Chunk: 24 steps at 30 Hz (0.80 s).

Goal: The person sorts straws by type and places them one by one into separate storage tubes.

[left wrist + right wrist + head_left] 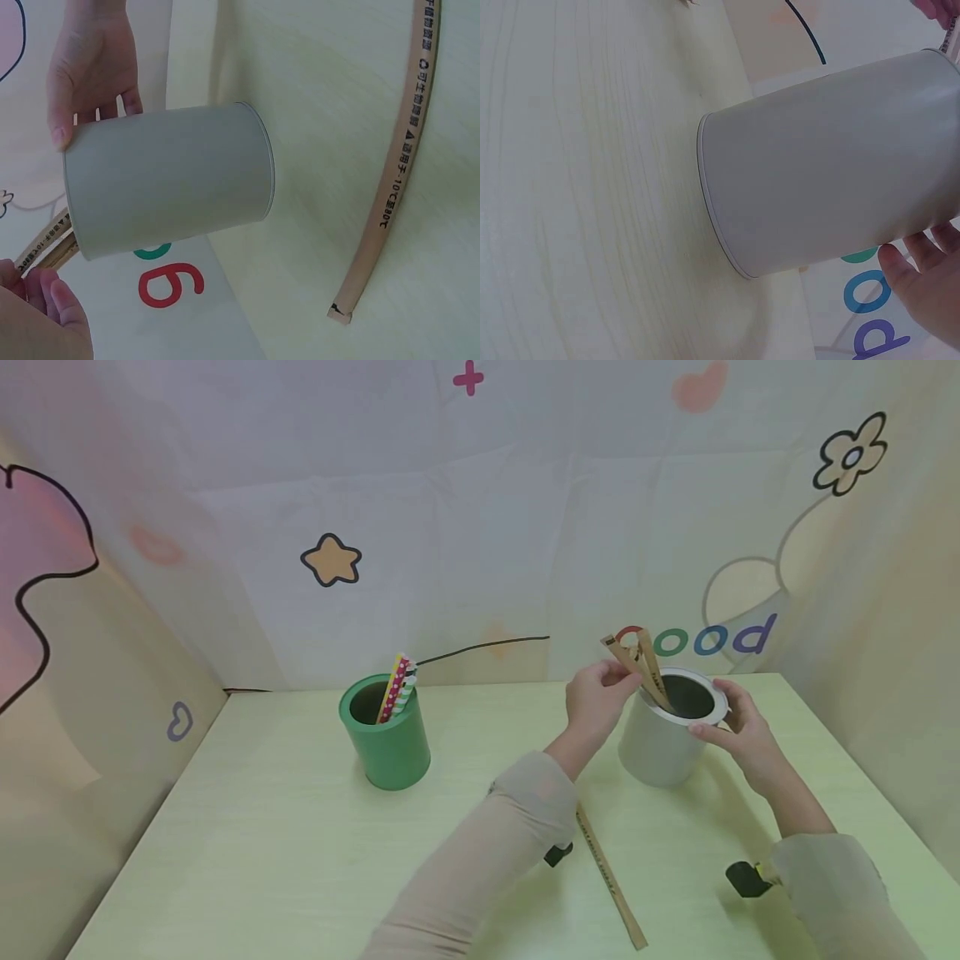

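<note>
A grey cylindrical pot (pixel 660 745) (pixel 169 184) (pixel 832 157) stands on the pale table (pixel 300 860). Two wooden rulers (pixel 645 667) (pixel 46 241) stick out of its mouth, leaning left. My left hand (pixel 596 693) (pixel 37 304) pinches those rulers near their tops. My right hand (pixel 738 731) (pixel 90 67) (pixel 922 285) holds the pot's rim on the right side, thumb on the edge. A third wooden ruler (pixel 609 877) (pixel 397 165) lies flat on the table in front of the pot, partly under my left forearm.
A green pot (pixel 386 735) holding several patterned sticks (pixel 397 689) stands left of centre. Printed fabric walls close in the table at the back and both sides. Black wrist camera mounts (pixel 746 878) show near my sleeves.
</note>
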Available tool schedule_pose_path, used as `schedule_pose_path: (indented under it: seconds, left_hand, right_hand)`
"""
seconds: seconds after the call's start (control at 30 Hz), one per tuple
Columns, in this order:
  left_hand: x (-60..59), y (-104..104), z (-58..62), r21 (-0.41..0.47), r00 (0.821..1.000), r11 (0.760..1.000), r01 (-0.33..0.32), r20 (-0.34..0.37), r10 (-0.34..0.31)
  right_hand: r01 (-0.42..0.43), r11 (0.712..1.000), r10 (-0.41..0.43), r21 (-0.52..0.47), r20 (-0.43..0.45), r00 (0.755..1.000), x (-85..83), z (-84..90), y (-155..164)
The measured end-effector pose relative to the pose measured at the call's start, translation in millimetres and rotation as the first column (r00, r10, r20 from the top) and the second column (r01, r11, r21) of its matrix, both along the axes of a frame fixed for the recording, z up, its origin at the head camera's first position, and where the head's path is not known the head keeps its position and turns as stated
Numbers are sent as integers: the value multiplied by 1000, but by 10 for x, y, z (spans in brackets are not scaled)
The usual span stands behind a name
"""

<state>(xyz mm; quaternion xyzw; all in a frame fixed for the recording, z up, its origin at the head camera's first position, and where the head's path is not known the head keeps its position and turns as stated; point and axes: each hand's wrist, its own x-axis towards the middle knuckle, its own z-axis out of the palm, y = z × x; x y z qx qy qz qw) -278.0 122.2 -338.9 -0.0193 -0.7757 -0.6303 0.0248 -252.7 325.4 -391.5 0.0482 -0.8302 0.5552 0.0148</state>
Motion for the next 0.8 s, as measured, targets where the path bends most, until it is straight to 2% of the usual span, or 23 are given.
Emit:
schedule_pose_path:
  seconds: [0.37, 0.53, 0.8]
  left_hand:
    - [33, 146, -187, -16, 997, 1000, 19, 81, -18]
    - [47, 118, -232, -1, 998, 1000, 26, 65, -26]
    - [15, -65, -346, 34, 995, 994, 100, 24, -101]
  right_hand:
    - [7, 1000, -7, 8, -1, 1000, -4, 3, -9]
    - [7, 1000, -7, 18, -2, 1000, -1, 4, -13]
    - [4, 1000, -4, 28, -7, 1000, -4, -3, -5]
